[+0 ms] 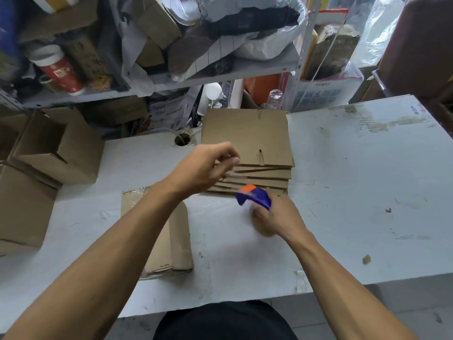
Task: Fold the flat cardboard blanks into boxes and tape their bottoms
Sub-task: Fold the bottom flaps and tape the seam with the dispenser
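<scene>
At the centre of the frame a stack of flat cardboard blanks (247, 141) lies on the white table (355, 173), its near edges fanned out so that several layers show, and 2 narrow slots are cut into the top sheet. The left hand (206, 168) hangs above the stack's lower left corner with its fingers loosely curled and holding nothing; whether the fingertips touch the cardboard cannot be told. Just below and to the right, the right hand (277, 217) is blurred, its fingers wrapped around a blue tape dispenser (255, 197) with an orange tip, which sits at the near edge of the stack. In the lower left centre, partly hidden under the left forearm, a flattened box (176, 241) rests on the table with clear tape along its far edge. At the left edge of the frame 2 folded boxes (61, 153) stand on the table, the upper 1 open toward the camera's left. A round hole (182, 139) pierces the table just left of the stack. Small cardboard scraps (366, 259) lie at the lower right of the tabletop. Across the top of the frame a metal shelf (220, 77) holds plastic bags, cartons and a red and white canister (58, 69).
</scene>
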